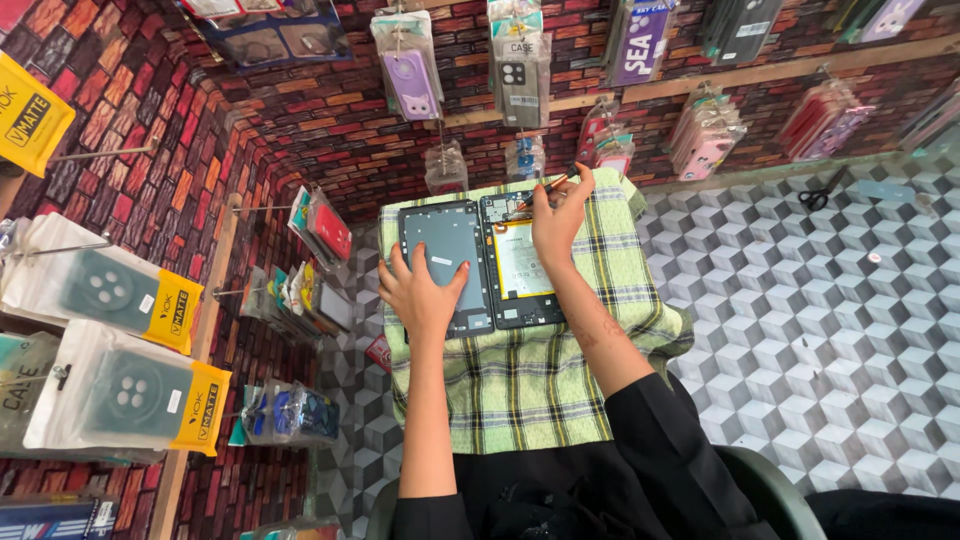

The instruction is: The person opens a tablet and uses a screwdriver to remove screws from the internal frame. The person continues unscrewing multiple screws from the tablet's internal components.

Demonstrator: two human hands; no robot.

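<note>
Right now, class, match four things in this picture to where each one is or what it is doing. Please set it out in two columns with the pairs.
Things:
1. left hand
2. right hand
3. scissors
4. checked cloth

Places or states:
A. lying on the cube-patterned floor
B. holding a thin tool over the opened tablet
C. spread under both tablet halves
D. resting flat on the grey back cover

Pairs: 1-D, 2-B, 3-A, 4-C
</note>
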